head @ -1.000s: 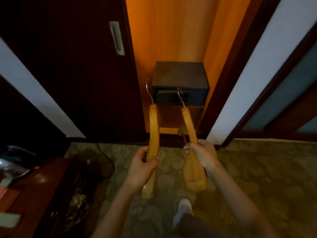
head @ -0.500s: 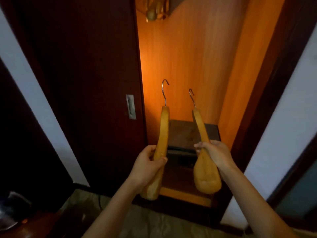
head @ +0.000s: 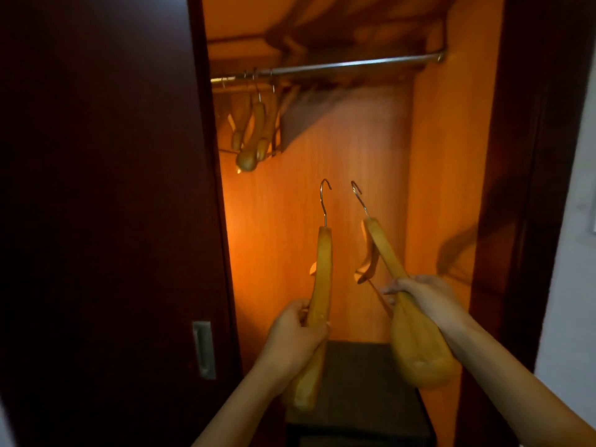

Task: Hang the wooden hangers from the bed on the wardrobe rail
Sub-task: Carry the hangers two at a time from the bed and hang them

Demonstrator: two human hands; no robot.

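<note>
My left hand (head: 295, 338) grips a wooden hanger (head: 322, 272) upright by its shoulder, metal hook pointing up. My right hand (head: 419, 295) holds a second wooden hanger (head: 383, 250), tilted left, its broad end hanging below my wrist. Both hooks sit well below the metal wardrobe rail (head: 348, 65), which runs across the top of the lit orange wardrobe. Several wooden hangers (head: 254, 130) hang at the rail's left end.
A dark sliding door (head: 106, 204) with a metal recessed handle (head: 203, 349) covers the wardrobe's left side. A dark safe box (head: 358, 395) sits low inside, under my hands. The dark door frame (head: 522, 188) and a white wall stand at right.
The view has tilted up from the floor and safe to the rail. Both hands have lifted the hangers higher inside the wardrobe opening.
</note>
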